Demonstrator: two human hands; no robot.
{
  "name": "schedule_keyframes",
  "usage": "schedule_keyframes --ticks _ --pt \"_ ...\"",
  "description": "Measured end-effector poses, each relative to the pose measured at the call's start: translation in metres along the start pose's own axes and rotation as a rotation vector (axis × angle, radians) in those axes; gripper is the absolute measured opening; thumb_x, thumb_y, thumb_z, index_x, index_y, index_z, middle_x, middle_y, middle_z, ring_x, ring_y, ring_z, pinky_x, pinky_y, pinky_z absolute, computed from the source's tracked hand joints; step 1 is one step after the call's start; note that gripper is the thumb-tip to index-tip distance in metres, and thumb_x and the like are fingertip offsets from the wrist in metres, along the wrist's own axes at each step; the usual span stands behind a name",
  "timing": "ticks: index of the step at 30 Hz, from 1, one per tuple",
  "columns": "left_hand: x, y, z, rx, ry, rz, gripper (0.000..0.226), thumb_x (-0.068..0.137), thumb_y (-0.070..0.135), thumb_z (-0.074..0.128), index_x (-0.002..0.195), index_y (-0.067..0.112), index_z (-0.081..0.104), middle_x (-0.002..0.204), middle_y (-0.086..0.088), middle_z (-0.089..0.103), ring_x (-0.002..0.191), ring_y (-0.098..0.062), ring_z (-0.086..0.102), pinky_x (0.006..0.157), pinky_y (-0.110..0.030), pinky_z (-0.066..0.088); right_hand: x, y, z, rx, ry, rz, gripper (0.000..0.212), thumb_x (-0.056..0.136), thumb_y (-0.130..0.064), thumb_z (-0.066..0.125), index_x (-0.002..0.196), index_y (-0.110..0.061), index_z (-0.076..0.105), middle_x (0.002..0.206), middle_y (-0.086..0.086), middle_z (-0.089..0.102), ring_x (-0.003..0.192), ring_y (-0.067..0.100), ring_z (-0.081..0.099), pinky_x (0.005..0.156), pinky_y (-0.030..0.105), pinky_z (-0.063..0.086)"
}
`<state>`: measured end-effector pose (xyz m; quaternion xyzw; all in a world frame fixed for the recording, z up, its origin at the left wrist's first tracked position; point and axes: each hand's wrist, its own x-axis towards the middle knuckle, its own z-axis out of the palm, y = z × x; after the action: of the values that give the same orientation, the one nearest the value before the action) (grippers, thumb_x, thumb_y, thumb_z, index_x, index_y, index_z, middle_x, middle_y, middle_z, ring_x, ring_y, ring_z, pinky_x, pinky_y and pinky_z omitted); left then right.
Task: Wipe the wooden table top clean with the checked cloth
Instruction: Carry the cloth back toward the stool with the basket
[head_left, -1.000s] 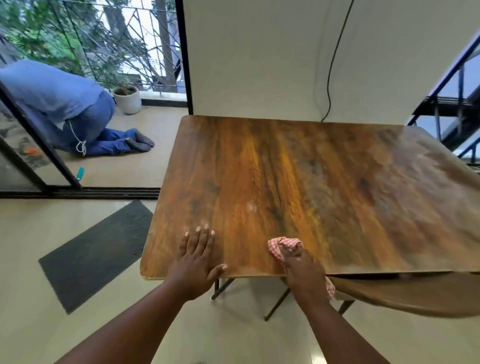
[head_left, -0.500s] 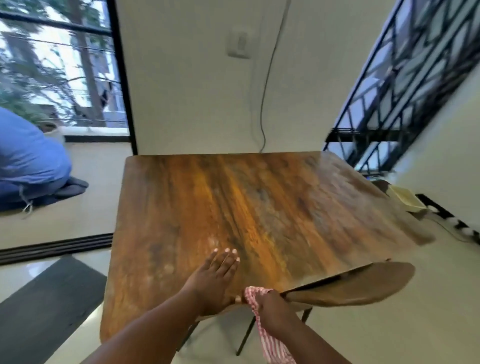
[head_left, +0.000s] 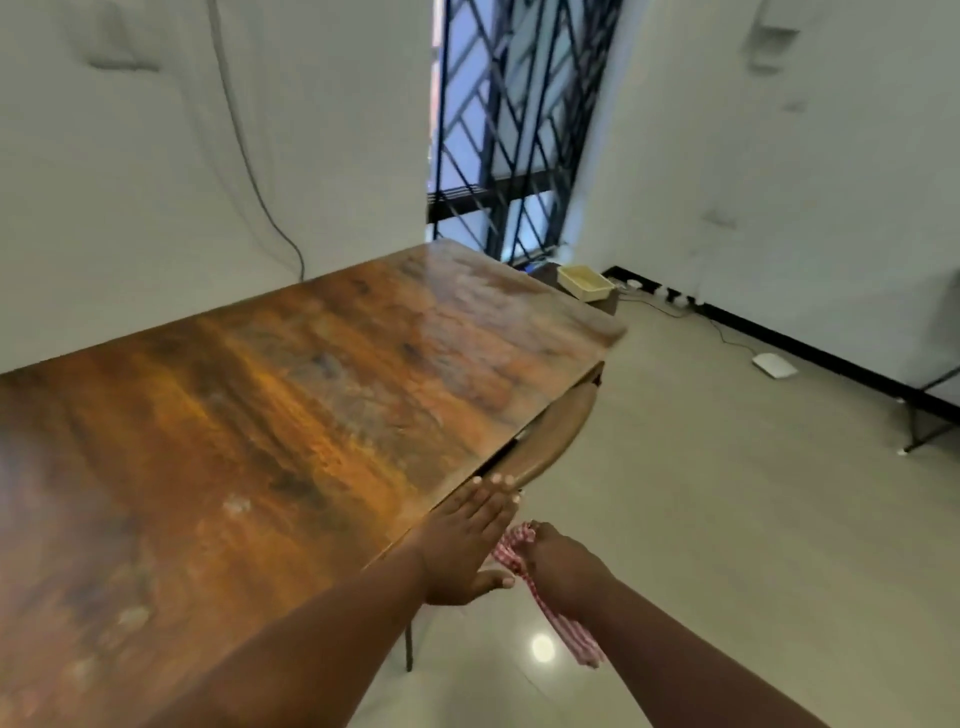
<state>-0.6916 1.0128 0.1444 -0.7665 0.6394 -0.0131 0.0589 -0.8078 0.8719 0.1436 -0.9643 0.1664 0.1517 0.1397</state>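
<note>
right hand (head_left: 563, 574) gripped the checked cloth (head_left: 514, 551) bunched, off the table top (head_left: 260, 441) edge, wood lying to its left; left hand (head_left: 467, 545) flat, fingers spread, nearer.

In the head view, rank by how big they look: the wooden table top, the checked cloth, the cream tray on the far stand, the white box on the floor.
1. wooden table top
2. checked cloth
3. cream tray
4. white box

Tray and box sit farther away, so true sizes are unsure.
</note>
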Motion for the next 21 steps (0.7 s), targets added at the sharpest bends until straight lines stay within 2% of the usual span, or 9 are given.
schedule_keyframes --ticks 2,4,7,10,15,21 --pt "0.024 0.023 -0.002 0.065 0.005 0.142 0.08 0.095 0.064 0.019 0.15 0.008 0.004 0.157 -0.014 0.0 0.145 -0.03 -0.008 0.115 -0.041 -0.012 -0.003 0.038 0.006 -0.003 -0.003 0.023 0.049 0.098 -0.037 0.037 0.144 -0.023 0.03 0.138 0.014 0.04 0.114 0.033 0.052 0.093 0.042 0.046" --pt "0.05 0.051 0.001 0.082 -0.009 0.218 0.08 0.095 0.064 0.018 0.151 0.008 0.002 0.157 -0.012 -0.003 0.144 -0.028 -0.012 0.115 -0.042 -0.015 -0.007 0.074 0.012 0.036 -0.016 0.035 0.053 0.096 -0.038 0.039 0.145 -0.022 0.027 0.14 0.013 0.04 0.115 0.031 0.052 0.094 0.043 0.045" --pt "0.1 0.095 0.006 0.051 -0.049 0.163 0.085 0.093 0.068 0.018 0.15 0.007 0.006 0.158 -0.014 0.001 0.144 -0.028 -0.012 0.113 -0.039 -0.019 -0.021 0.127 0.006 0.053 -0.027 0.071 0.053 0.097 -0.039 0.04 0.145 -0.021 0.028 0.137 0.013 0.042 0.112 0.03 0.053 0.092 0.039 0.046" --pt "0.152 0.13 0.008 0.056 -0.081 0.164 0.088 0.091 0.07 0.017 0.148 0.009 -0.011 0.155 -0.01 -0.019 0.138 -0.022 -0.029 0.107 -0.036 -0.028 -0.035 0.176 -0.002 0.013 -0.009 0.081 0.054 0.097 -0.037 0.042 0.146 -0.019 0.028 0.137 0.014 0.04 0.112 0.032 0.052 0.09 0.036 0.046" --pt "0.214 0.174 -0.005 0.079 -0.168 0.113 0.091 0.09 0.072 0.016 0.148 0.009 -0.014 0.156 -0.012 -0.02 0.142 -0.024 -0.023 0.114 -0.039 -0.019 -0.056 0.253 -0.007 0.002 0.012 0.11 0.048 0.096 -0.04 0.043 0.139 -0.021 0.042 0.144 0.008 0.035 0.12 0.029 0.048 0.094 0.032 0.043" --pt "0.25 0.207 -0.022 0.05 -0.229 0.046 0.091 0.09 0.072 0.017 0.149 0.009 -0.012 0.157 -0.011 -0.017 0.143 -0.024 -0.021 0.112 -0.038 -0.018 -0.076 0.304 -0.025 -0.002 0.049 0.131 0.049 0.097 -0.046 0.037 0.139 -0.021 0.042 0.147 0.009 0.032 0.122 0.029 0.047 0.097 0.031 0.041"
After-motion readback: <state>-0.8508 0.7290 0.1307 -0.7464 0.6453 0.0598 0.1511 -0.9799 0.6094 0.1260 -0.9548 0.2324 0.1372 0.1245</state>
